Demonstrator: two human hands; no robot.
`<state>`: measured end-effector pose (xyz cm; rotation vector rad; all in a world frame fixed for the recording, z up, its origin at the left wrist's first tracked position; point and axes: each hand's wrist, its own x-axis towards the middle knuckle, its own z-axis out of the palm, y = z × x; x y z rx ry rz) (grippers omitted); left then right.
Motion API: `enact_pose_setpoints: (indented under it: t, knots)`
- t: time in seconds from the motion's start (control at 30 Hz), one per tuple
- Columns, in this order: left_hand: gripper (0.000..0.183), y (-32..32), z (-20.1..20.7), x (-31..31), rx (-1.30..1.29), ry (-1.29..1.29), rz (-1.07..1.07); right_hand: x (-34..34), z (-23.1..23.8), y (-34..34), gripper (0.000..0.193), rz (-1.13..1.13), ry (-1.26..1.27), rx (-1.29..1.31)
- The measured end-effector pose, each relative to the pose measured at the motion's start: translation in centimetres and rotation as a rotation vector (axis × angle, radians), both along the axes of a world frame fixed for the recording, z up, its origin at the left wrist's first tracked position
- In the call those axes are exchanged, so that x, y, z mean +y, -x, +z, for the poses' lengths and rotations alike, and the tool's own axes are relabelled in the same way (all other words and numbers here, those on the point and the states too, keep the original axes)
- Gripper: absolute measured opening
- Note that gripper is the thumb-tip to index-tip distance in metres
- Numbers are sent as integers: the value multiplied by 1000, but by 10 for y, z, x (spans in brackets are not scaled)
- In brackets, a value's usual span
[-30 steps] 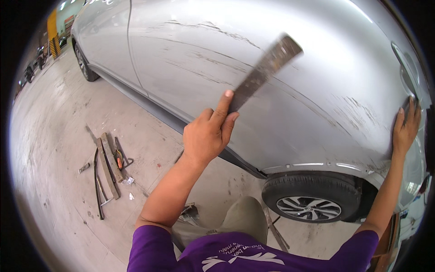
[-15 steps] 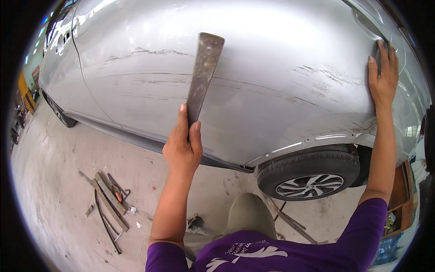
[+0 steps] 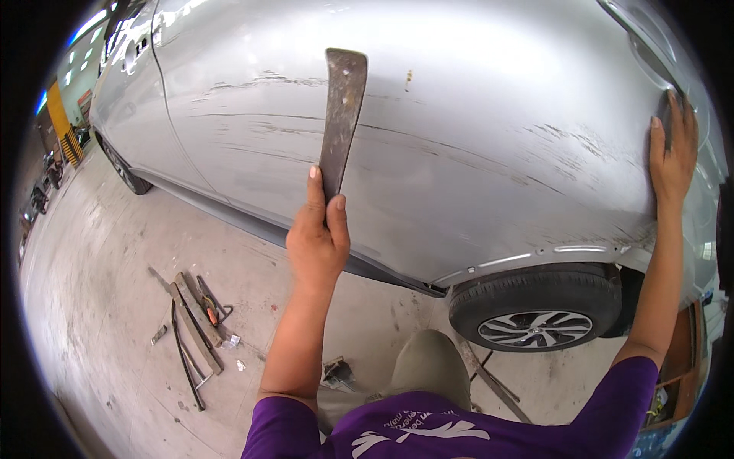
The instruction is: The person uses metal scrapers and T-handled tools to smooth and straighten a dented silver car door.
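Note:
My left hand (image 3: 317,241) is closed round the lower end of a flat, worn metal bar (image 3: 344,115), with the index finger laid along it. The bar stands upright in front of the side panel of a silver car (image 3: 489,69); whether it touches the panel I cannot tell. Dark scratches (image 3: 428,145) and scuffs run along the panel on both sides of the bar. Far to the right, my right hand (image 3: 674,157) lies flat on the rear corner of the body, fingers stretched upward beside a recess. Below the panel is the rear wheel (image 3: 535,310) under a bare arch edge.
Several long bars and hand tools (image 3: 195,329) lie on the floor at the lower left. More long bars (image 3: 493,382) lie below the wheel. A brown wooden shelf (image 3: 680,375) stands at the right edge. A yellow pillar (image 3: 60,118) rises at the far left.
The view has shifted, so the car and floor tools appear farther right. The metal bar stands more upright, and a small yellowish mark shows beside it. My right hand keeps its place on the car.

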<state>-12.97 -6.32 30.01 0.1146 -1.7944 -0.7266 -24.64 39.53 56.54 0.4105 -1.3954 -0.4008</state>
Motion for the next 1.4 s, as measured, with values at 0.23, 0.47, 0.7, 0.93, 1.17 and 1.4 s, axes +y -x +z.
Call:
enact_pose_setpoints:
  t: [0.23,0.47,0.7,0.93,1.17,1.4]
  knots:
    - [53,-5,4,15,-68,-19,-17,1,5,-2,49,-14,-31,3]
    - [53,-10,28,40,-325,-13,-72,0,3,-5,48,-24,-16,0]
    - [30,-23,-22,61,-181,-785,-561,-49,-37,-45,49,178,-36,-229]
    - [26,-66,-55,138,30,-1649,-1143,-187,-255,-161,75,625,-78,-1834]
    - [31,-85,-91,128,-222,-1475,-1196,-196,-284,-175,51,827,245,-1705]
    - [37,-119,-218,49,-688,-1020,-1058,-148,-202,-146,50,705,95,-1508]
